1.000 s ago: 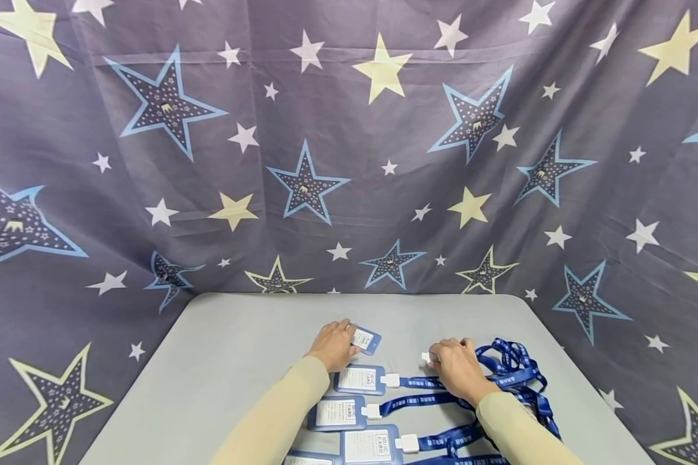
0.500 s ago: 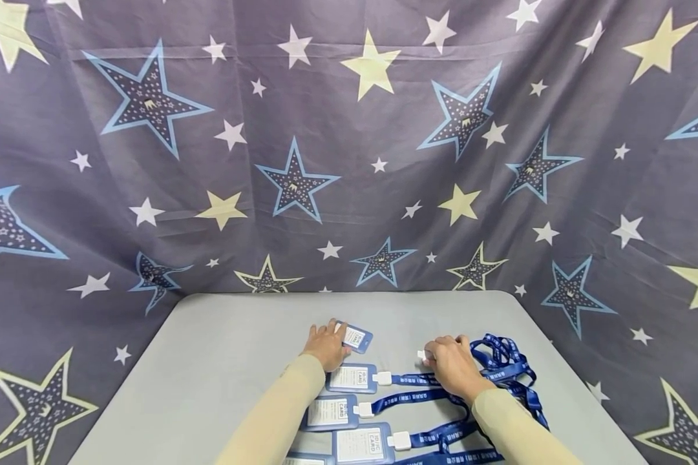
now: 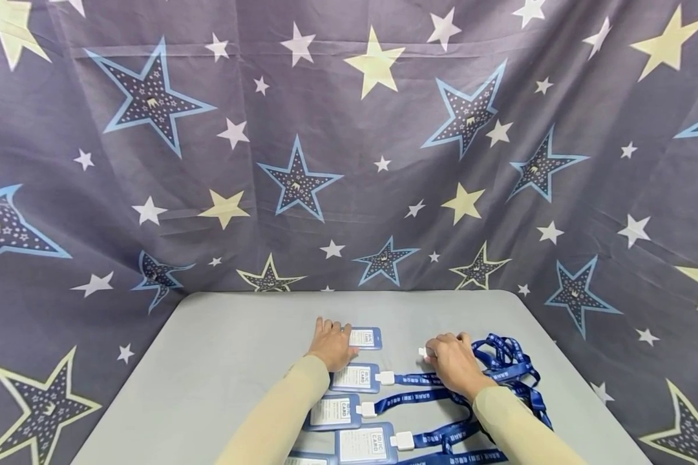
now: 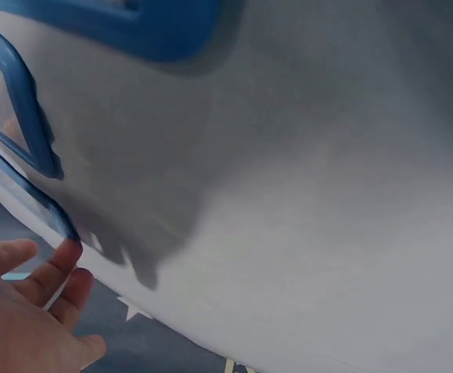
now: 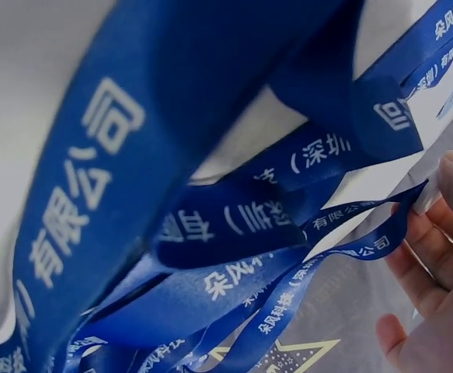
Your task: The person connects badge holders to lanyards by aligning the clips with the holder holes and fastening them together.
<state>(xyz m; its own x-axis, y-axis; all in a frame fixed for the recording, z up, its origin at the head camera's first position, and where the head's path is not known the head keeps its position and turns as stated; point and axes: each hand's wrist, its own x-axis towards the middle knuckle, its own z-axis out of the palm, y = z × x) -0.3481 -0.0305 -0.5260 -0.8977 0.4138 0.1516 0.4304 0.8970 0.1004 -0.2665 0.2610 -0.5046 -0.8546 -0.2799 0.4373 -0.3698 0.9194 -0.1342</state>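
At the back of the grey table my left hand point(image 3: 330, 345) holds a blue-rimmed ID badge holder point(image 3: 365, 338) by its left end. In the left wrist view, fingertips meet the edge of that holder point(image 4: 51, 210). To the right, my right hand point(image 3: 456, 365) pinches the white clip point(image 3: 422, 352) of a blue lanyard. Seen from the right wrist, thumb and fingers close on the lanyard's end, and the printed strap point(image 5: 366, 242) trails away from them. A gap of table separates the held badge holder from the clip.
Nearer me, several badge holders lie in a column, such as one badge holder point(image 3: 355, 378) joined by a white clip point(image 3: 386, 378) to its lanyard. A heap of blue lanyards point(image 3: 506, 355) lies at the right. A star-printed curtain point(image 3: 349, 161) stands behind the table point(image 3: 227, 361).
My left hand has turned the badge holder from a slant to nearly level with the table's back edge. The right hand stays in place with the clip.
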